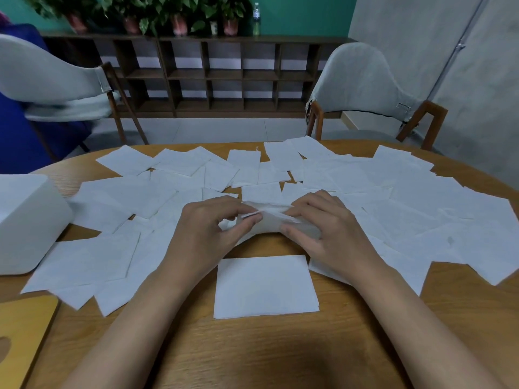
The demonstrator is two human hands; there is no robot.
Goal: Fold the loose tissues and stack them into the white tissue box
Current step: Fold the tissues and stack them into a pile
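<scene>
– Both hands meet over the middle of the table (252, 357). What do they hold?

– One tissue (271, 221), crumpled and bowed up between them. The left hand (207, 228) pinches its left end with thumb and forefinger. The right hand (328, 228) grips the right end, fingers curled over the top and thumb underneath.

– Count the rest for me.

– One folded tissue rectangle (265, 287) lies flat just in front of the hands, square to the near edge. Whether it is a single sheet or several, I cannot tell. The loose tissues (407, 197) overlap too much for an exact count: several dozen, spread from left to right across the far half of the table.

– And the white tissue box (25, 220)?

– One, at the left edge of the table, well apart from the hands and partly cut off by the frame. It is plain white with rounded corners, and loose sheets touch its base. One wooden board (22, 332) with a rounded cut-out lies at the near left corner.

– Any writing?

– One bottle (256, 18) stands on the dark shelf (213, 77) beside a row of potted plants (157, 12), but its label is too small to read.

– How do the tissues look?

– White, thin, squarish, faintly textured, mostly flat. Two pale chairs (362, 80) stand behind the table.
</scene>
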